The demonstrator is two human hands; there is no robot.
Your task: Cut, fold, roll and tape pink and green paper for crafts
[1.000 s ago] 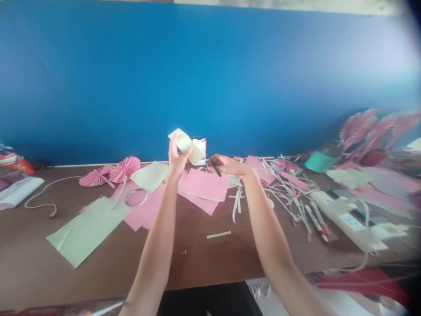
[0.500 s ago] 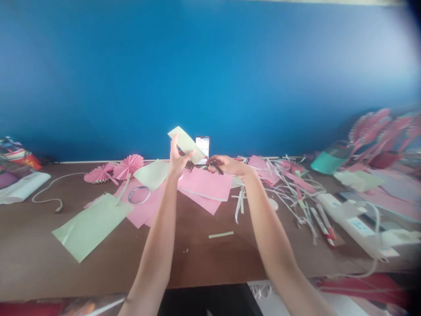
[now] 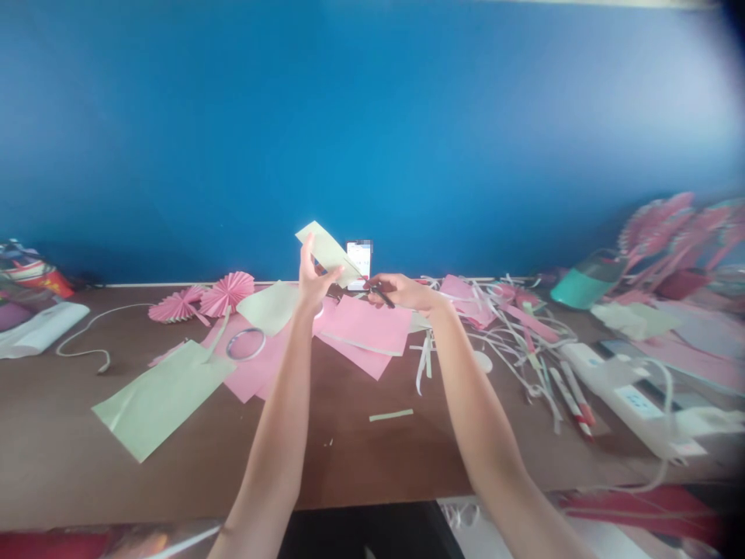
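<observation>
A pale green paper piece (image 3: 329, 252) is raised above the desk, tilted down to the right. My left hand (image 3: 313, 281) grips it from below, thumb and fingers on its left part. At its lower right end, my right hand (image 3: 399, 290) is closed on a small dark tool (image 3: 381, 296) that looks like scissors; the blades are too small to make out clearly. Pink paper sheets (image 3: 372, 324) lie on the desk under and behind my hands. Behind the paper stands a lit phone (image 3: 359, 260).
Green paper (image 3: 163, 400), a tape roll (image 3: 245, 344) and pink paper fans (image 3: 226, 294) lie left. Tangled white strips (image 3: 494, 326), pens (image 3: 570, 400) and a power strip (image 3: 625, 396) are right. A thin green strip (image 3: 391, 415) lies in front.
The green paper and my left hand have shifted very slightly left and up. My right hand stays nearly in the same place with the dark tool.
</observation>
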